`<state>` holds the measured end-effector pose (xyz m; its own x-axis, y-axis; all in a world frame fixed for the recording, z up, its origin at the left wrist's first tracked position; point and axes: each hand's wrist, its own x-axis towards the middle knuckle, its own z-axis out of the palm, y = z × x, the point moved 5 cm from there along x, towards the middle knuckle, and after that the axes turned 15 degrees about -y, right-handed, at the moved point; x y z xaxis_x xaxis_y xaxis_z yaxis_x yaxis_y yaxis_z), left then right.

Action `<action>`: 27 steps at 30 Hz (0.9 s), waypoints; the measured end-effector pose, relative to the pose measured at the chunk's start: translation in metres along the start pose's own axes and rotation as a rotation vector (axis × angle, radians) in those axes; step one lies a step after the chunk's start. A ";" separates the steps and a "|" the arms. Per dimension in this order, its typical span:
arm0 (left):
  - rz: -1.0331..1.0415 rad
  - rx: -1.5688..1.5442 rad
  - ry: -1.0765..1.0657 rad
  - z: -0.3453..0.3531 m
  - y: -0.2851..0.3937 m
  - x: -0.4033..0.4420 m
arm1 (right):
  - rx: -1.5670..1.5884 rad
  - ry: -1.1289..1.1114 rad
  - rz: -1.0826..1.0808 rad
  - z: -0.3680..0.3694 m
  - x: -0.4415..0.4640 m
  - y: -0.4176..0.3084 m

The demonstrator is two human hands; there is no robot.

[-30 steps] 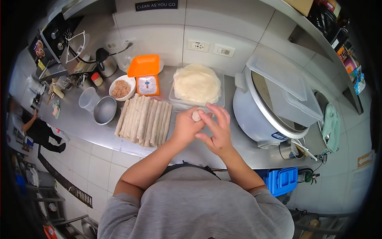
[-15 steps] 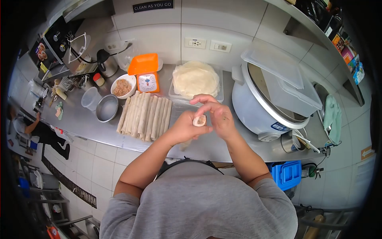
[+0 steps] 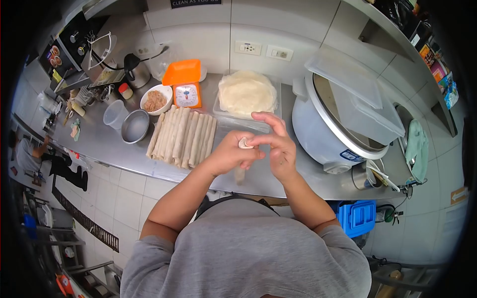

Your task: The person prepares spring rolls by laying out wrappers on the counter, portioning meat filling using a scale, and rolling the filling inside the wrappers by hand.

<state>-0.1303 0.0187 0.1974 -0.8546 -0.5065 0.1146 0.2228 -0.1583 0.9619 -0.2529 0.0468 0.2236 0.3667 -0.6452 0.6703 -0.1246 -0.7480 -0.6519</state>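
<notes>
A: What is gripped by the left hand (image 3: 237, 153)?
B: A spring roll (image 3: 245, 144) is held there, with the fingers wrapped around its middle. One end is tipped up towards the head camera, and the other is seen below the fist, above the bench (image 3: 102, 148).
A: And how is the right hand (image 3: 279, 148) held?
B: Nothing is grasped by it, as far as can be seen. Its fingers are spread, and the upper end of the roll is met by a fingertip. How firmly it is pressed cannot be told.
A: What is set to the left of the hands?
B: A pile of rolls (image 3: 183, 136) is laid side by side. Beyond it are placed an orange kitchen scale (image 3: 187, 95) and a white bowl (image 3: 169, 97), in which pinkish filling (image 3: 155, 101) is held. A metal bowl (image 3: 124, 134) is set just beside the pile, with a clear plastic tub (image 3: 115, 117) next to it.
A: And beyond the hands?
B: A stack of round wrappers (image 3: 247, 93) is carried in a clear tray (image 3: 278, 102) near the wall. To the right, the bench is filled by a large rice cooker (image 3: 318, 131).
</notes>
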 end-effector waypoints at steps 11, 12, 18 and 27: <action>0.011 0.109 0.040 -0.010 -0.021 0.006 | -0.459 -0.426 0.010 -0.001 0.016 -0.013; -0.013 0.086 0.051 -0.014 -0.020 0.006 | -0.434 -0.412 0.038 -0.001 0.013 -0.010; 0.071 0.605 0.424 -0.013 0.021 -0.007 | 0.772 -0.100 1.019 0.024 -0.057 0.070; 0.331 0.220 0.468 -0.005 0.008 -0.009 | 0.986 -0.187 0.808 0.030 -0.045 0.055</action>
<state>-0.1184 0.0183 0.2024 -0.4491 -0.8251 0.3429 0.2962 0.2246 0.9283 -0.2485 0.0389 0.1468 0.6395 -0.7676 -0.0428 0.3302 0.3245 -0.8864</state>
